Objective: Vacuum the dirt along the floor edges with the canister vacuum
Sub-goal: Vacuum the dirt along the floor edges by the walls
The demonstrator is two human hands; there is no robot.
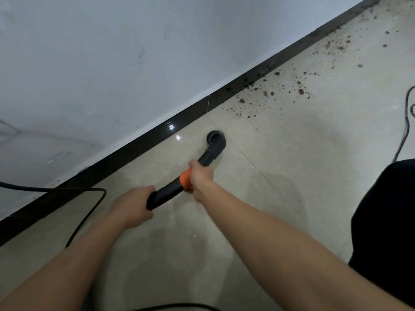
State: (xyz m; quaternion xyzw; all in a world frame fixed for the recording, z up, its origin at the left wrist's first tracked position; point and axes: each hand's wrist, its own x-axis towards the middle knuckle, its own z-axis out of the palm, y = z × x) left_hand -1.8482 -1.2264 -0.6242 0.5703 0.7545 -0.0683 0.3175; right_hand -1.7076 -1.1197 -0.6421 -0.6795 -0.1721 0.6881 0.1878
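My forearms fill the foreground; no readable writing anywhere. My left hand [132,206] is wrapped closed around the black vacuum wand [166,194] at its near end, and my right hand [201,176] is clenched over the orange collar [185,179]. The nozzle [216,138] sits on the tiled floor [280,176] near the dark baseboard [134,149]. Dirt [265,93] lies scattered at two o'clock, well apart from the nozzle.

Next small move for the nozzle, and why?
Probably slide the nozzle ahead along the baseboard toward the dirt. The tile under it looks clean, while crumbs lie further along the edge. Both hands, left hand and right hand, grip the wand.
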